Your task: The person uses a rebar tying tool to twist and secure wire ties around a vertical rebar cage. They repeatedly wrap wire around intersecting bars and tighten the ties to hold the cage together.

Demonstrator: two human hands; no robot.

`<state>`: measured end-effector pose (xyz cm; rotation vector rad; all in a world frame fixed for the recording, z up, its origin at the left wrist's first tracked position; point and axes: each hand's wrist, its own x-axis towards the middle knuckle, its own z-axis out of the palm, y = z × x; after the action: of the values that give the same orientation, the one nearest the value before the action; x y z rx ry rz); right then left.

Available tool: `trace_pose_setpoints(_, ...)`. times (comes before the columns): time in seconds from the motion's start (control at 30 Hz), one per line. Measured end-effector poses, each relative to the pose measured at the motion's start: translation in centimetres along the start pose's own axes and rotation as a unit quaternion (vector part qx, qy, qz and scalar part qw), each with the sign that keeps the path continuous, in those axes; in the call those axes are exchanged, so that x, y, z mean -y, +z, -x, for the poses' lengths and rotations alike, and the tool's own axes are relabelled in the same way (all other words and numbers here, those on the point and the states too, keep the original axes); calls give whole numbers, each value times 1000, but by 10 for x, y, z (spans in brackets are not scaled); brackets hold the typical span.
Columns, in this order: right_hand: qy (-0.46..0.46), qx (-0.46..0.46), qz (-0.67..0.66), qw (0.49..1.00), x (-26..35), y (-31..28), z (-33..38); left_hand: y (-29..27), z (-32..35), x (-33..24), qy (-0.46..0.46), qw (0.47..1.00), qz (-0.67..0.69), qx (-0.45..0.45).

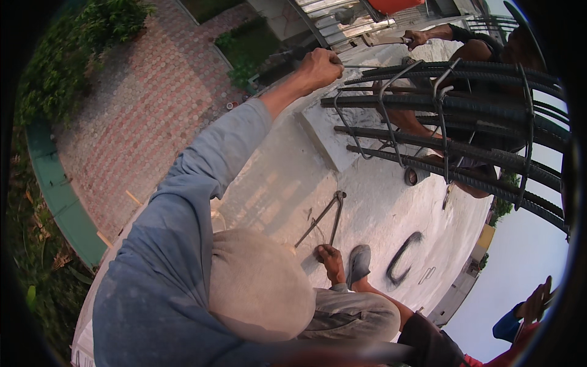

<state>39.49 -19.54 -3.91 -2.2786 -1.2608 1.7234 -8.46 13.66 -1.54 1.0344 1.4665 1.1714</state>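
My left hand [321,67], at the end of an outstretched grey-blue sleeve, is closed at the end of a thin steel bar [361,66] beside the rebar cage. Its fingertips are partly hidden. Low in the middle, my right hand [332,263] grips one handle of a pair of pincers [338,211]. The pincers' handles are spread and their head points away from me, over the pale concrete slab [269,183]. The rebar cage [477,110], long ribbed bars with bent stirrups [394,122], reaches in from the right. Its near ends stand at a raised concrete block [327,137].
A co-worker's hand [417,40] holds a flat-bladed tool [388,40] behind the cage. Another person's hand [537,300] shows at lower right; a sandalled foot [359,264] is near my right hand. The slab's left edge drops to paving [140,128]. A dark metal ring [403,258] lies nearby.
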Motion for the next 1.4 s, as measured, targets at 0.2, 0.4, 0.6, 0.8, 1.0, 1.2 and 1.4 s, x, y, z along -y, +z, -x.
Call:
trace_pose_setpoints(0.2, 9, 6, 0, 1000, 1, -2, -1, 3, -8, -3, 108, 983, -147, -25)
trace_pose_setpoints(0.4, 10, 12, -7, 1000, 1, -2, -2, 20, -34, -26, 126, 964, -202, 114)
trace_pose_setpoints(0.6, 7, 3, 2, 1000, -1, -1, 0, 43, -63, -38, 149, 927, -305, 160)
trace_pose_setpoints(0.8, 9, 20, -1, 1000, 1, -3, -1, 48, -81, -41, 119, 915, -332, 196)
trace_pose_setpoints(1.0, -5, 14, 15, 1000, 2, -4, 0, 18, -54, -15, 83, 980, -165, 79)
trace_pose_setpoints(1.2, -2, 17, 20, 1000, -1, -7, -6, 10, -32, -15, 47, 993, -91, 56)
trace_pose_setpoints(1.4, -140, -133, 402, 895, 5, 10, -6, 3, -46, -30, -227, 919, 274, 167)
